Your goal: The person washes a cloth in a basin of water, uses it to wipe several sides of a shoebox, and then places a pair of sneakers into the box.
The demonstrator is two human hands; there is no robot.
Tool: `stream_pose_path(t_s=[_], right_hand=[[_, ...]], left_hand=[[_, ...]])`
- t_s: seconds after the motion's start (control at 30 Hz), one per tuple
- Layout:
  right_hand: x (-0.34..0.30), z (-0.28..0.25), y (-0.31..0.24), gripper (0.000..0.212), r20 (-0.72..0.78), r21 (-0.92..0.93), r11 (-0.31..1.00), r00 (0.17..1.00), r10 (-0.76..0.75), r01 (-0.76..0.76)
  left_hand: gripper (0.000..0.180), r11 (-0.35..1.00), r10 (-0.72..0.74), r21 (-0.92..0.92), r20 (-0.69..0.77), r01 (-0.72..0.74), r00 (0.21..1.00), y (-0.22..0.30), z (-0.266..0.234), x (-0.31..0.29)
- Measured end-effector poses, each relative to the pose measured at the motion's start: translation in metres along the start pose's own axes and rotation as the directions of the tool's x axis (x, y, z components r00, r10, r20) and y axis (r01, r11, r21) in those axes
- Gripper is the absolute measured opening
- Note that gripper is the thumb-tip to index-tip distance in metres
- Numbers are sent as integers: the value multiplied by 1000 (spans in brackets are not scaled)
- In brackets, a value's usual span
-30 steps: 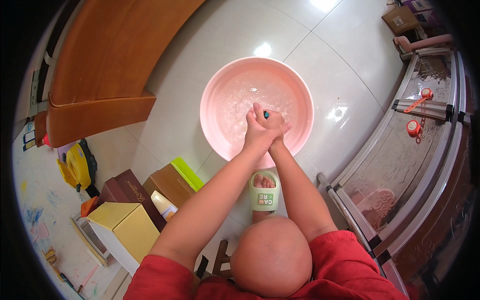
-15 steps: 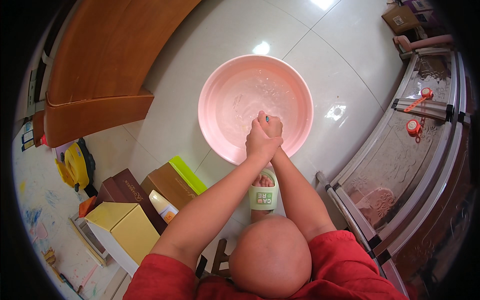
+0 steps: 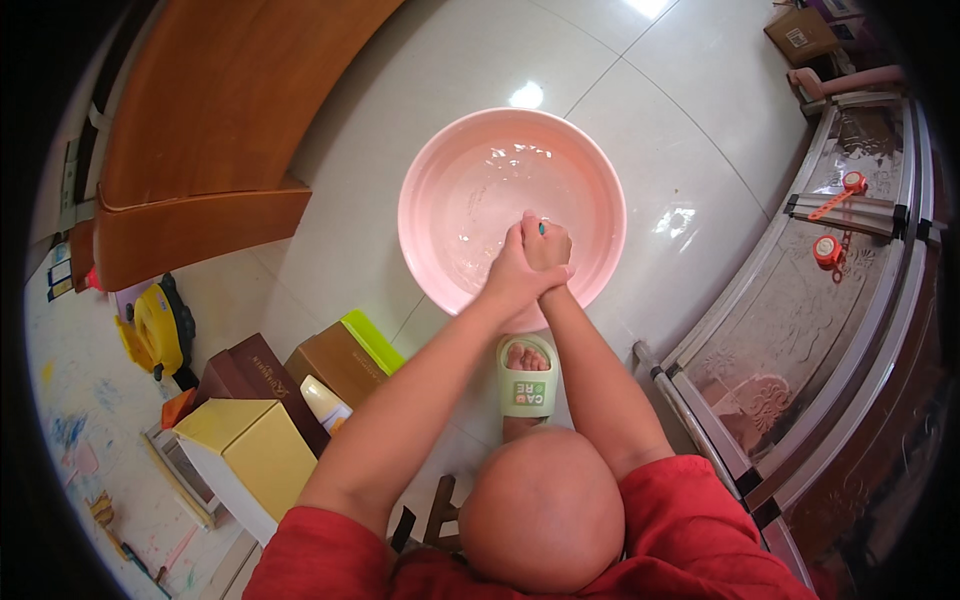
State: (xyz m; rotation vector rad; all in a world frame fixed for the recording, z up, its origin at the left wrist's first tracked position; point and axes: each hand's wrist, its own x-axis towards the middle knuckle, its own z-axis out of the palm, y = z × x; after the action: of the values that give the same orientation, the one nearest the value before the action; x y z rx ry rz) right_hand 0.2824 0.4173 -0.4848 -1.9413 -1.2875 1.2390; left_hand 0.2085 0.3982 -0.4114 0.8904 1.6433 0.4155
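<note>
A round pink basin (image 3: 412, 215) holding clear water stands on the floor ahead of me. Over its near part my two hands are clasped together. My left hand (image 3: 514, 268) is closed round the back and wrist side of my right hand (image 3: 553, 246). The fingers of my right hand are curled in, and whatever they may hold is hidden. A small teal spot, perhaps a ring (image 3: 541, 228), shows at a finger of the right hand. Light glints on the rippled water beyond the hands.
My foot in a pale green slipper (image 3: 528, 385) is just short of the basin. At left are a wooden cabinet (image 3: 205, 230), a yellow box (image 3: 250, 455), brown boxes (image 3: 330, 368) and a white bottle (image 3: 325, 403). A metal-framed panel (image 3: 790, 300) leans along the right.
My clasped hands have shifted slightly, with the left hand's grip moving a little on the right hand. The ripples and glints on the water have changed.
</note>
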Motion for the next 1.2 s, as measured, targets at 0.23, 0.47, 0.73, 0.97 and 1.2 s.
stream_pose_path(t_s=[0.23, 0.47, 0.73, 0.97, 1.2], right_hand=[[-5, -33, -39, 76, 459, 720, 522, 878, 136, -457], [-2, -50, -36, 61, 679, 702, 395, 724, -123, -592], [-1, -59, -40, 36, 426, 612, 711, 902, 72, -346], [0, -61, -45, 50, 409, 777, 511, 912, 35, -368], [5, -54, -21, 41, 597, 721, 369, 796, 98, -586]], left_hand=[[69, 946, 110, -323, 245, -26, 963, -3, -66, 4], [28, 905, 396, -152, -38, -397, 918, -16, -59, 11], [49, 919, 163, -367, 18, -145, 987, -6, -81, 7], [25, 985, 62, 166, -60, -51, 996, 1, -89, 6], [29, 932, 128, -347, 52, -103, 990, 10, -85, 0]])
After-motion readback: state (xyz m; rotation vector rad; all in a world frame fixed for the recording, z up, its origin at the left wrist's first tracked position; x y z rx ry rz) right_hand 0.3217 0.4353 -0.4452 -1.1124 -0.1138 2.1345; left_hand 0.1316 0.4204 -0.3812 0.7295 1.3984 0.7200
